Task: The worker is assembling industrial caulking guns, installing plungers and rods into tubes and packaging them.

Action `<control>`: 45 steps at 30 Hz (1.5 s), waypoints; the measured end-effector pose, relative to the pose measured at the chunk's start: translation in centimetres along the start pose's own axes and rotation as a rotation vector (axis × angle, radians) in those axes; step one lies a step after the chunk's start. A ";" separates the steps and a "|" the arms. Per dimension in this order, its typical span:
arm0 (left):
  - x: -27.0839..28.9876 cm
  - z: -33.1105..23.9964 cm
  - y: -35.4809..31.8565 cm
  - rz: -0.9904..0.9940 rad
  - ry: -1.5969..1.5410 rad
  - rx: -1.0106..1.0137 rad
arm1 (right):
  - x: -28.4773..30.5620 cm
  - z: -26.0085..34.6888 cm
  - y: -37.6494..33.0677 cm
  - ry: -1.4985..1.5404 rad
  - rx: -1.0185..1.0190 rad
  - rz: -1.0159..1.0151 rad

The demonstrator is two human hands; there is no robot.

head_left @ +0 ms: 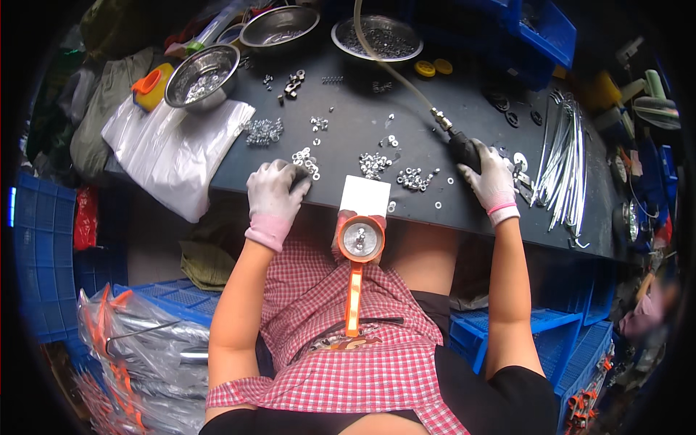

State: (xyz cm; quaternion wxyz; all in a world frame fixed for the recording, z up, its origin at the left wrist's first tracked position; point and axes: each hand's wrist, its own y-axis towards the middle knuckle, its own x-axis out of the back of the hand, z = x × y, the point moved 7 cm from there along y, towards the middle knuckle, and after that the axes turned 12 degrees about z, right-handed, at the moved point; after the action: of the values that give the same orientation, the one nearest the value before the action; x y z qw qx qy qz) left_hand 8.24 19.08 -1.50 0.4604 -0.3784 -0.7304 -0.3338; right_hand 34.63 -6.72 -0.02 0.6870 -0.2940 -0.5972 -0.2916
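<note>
My right hand [491, 181], in a white glove with a pink cuff, is wrapped around a black air screwdriver [464, 151] with a hose at its top end. My left hand [278, 194], gloved alike, is at the table's front edge beside a pile of small washers [307, 164]. Its fingers are curled together, and what they may hold is hidden. Between my knees stands an orange tool with a long handle [353, 301] and a round metal cup [361, 238]. Small metal parts lie in the cup. A white square plate [365, 196] adjoins it at the table edge.
Piles of springs [264, 131], nuts [375, 165] and screws [415, 179] dot the dark table [333, 109]. Metal bowls [204, 75] stand at the back. Plastic bags [174, 148] overhang the left edge; long metal rods [564, 163] lie right. The hose [395, 69] crosses the table.
</note>
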 end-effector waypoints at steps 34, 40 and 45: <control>1.3 -2.3 -2.8 -0.017 -0.380 -0.237 | 0.4 4.8 -8.0 1.513 0.227 -0.234; 1.9 -7.9 -4.2 0.106 -0.687 -0.221 | -6.5 6.7 -12.0 1.694 -0.008 -0.089; 2.5 -8.6 -4.6 0.039 -0.603 -0.286 | -6.2 7.6 -12.2 1.707 -0.009 0.073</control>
State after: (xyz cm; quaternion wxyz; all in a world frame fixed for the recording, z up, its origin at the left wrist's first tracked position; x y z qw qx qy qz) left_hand 7.18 10.18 3.18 0.1719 -0.5349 -0.7721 -0.2969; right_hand 19.75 -8.73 -4.66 0.9094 0.0048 0.1357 -0.3932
